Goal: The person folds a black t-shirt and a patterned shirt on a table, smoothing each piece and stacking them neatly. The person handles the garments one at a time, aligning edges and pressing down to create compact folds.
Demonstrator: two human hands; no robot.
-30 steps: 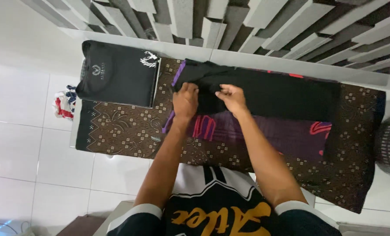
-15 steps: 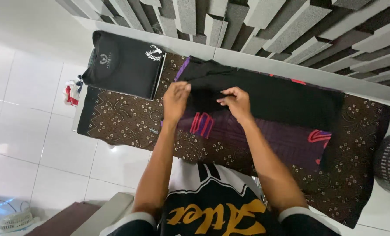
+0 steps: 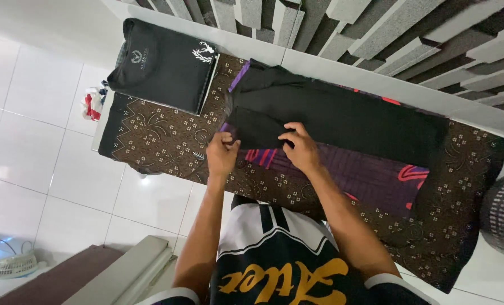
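The black garment [image 3: 342, 118] lay stretched across the worktop [image 3: 161, 147], which was draped in a brown patterned cloth, with its long axis running left to right and most of its length lying to the right of both hands. Its left end had a folded flap [image 3: 257, 131] turned toward the near edge, and both hands sat on that flap's near hem. The left hand [image 3: 222, 153] pinched the flap's left corner between thumb and fingers; the right hand [image 3: 301, 148] gripped the hem a little to the right, fingers curled over the fabric. Both were equally close to the flap. Purple and red fabric [image 3: 376, 175] showed just beyond the near edge of the black panel. 1 folded black shirt [image 3: 161, 70] rested well apart at the far left.
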